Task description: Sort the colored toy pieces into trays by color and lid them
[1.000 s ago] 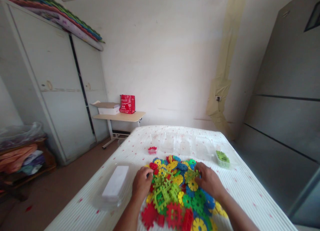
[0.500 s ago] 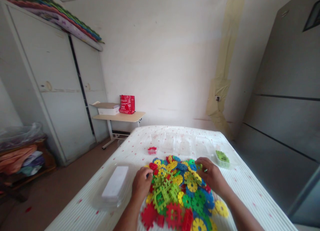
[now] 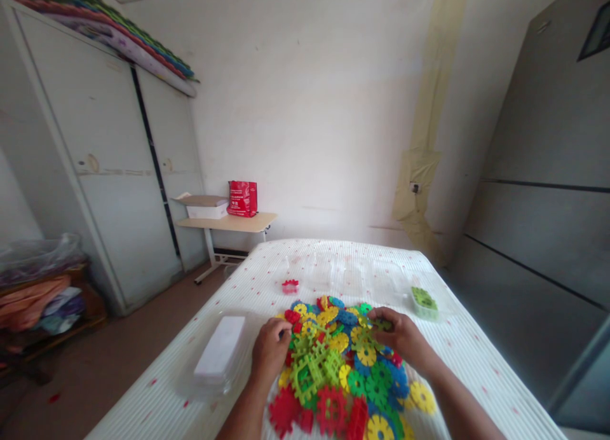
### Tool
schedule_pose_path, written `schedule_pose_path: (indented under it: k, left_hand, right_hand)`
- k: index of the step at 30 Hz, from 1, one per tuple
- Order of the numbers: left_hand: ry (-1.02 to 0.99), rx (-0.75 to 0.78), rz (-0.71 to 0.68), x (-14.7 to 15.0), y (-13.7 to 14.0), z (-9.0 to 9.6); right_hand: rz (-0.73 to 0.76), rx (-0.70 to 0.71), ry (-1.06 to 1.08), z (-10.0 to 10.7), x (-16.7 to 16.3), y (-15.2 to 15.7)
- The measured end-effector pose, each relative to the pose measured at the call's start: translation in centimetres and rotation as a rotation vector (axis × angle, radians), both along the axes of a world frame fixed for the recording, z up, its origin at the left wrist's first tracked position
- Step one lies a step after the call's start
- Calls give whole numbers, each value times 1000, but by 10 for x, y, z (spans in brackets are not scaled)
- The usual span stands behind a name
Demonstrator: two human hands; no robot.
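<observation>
Heap of pieces (image 3: 328, 367) by the tabletop's (image 3: 166, 379) near edge, left hand (image 3: 271, 348) loosely curled alongside, contents hidden! Right hand (image 3: 399, 333) pinches a green piece (image 3: 376, 332); brush that loose stack and yellow discs (image 3: 422, 397) could slide toward the right edge.

Before me, smooth-looking plastic pieces (image 3: 331, 364) lie on a ribbed, matt cover (image 3: 471, 370); far right, a clear, glossy plastic container (image 3: 430, 314).

Left hand (image 3: 271, 346) and right hand (image 3: 405, 335), both bare, with rounded knuckles. Behind each hand, a slim wrist broadens into a forearm: left forearm (image 3: 248, 398) and right forearm (image 3: 452, 392), both uncovered throughout their visible length.
</observation>
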State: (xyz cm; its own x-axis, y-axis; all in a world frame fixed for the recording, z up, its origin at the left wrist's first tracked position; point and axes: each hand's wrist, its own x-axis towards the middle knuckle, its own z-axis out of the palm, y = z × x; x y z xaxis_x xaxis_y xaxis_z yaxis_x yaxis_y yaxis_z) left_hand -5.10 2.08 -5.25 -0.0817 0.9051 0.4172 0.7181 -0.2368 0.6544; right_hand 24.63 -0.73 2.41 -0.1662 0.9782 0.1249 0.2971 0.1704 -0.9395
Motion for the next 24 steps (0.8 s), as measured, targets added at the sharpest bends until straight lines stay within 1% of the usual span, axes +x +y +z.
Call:
schedule_pose_path:
  k: [3,10,14,19,24]
  left_hand:
    - [4,-11,-1,0,-1,1]
    - [11,-25,3,1,-2,3]
    - [5,-22,3,1,-1,1]
    - [-3,-23,4,0,-1,1]
    - [8,-18,3,1,-2,2]
  right_hand:
    - [-7,-1,-38,2,-1,-1]
    - [-70,99,-167,-3,-1,1]
    - [-92,165,-186,-5,0,2]
    - [-68,286,-270,-1,2,0]
    - [-46,448,-448,-8,-1,1]
